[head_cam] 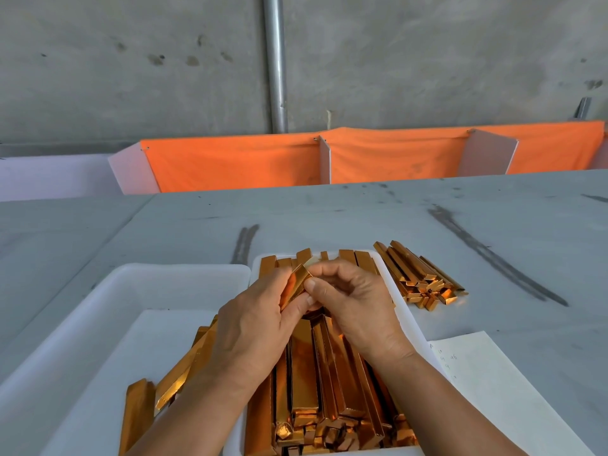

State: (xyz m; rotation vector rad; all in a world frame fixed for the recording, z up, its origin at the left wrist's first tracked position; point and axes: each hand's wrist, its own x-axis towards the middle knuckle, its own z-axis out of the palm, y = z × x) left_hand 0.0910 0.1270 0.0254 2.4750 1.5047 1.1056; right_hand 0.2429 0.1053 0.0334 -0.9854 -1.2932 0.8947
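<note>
Head view.

- Item in hand: one gold piece (295,285), a short folded foil-card strip. It is raised just above the middle tray (405,311), between both hands. Its long axis tilts from near-left to far-right, away from the person.
- Left hand (253,324): fingers curled round the gold piece's lower left side, holding it from beneath.
- Right hand (357,311): thumb and fingertips pinch the gold piece's right edge near the upper end. Both hands are in contact, so neither is nearer.
- Middle tray: packed with long gold sleeves (316,383) lying lengthwise towards the person.
- Left tray (131,274): a few gold strips (184,370) at its near side.
- Table (329,212): a loose stack (424,281) to the right of the middle tray, and a paper sheet (487,383) with handwriting.

Judgement: the next fold or release turns on the tilted axis.
</note>
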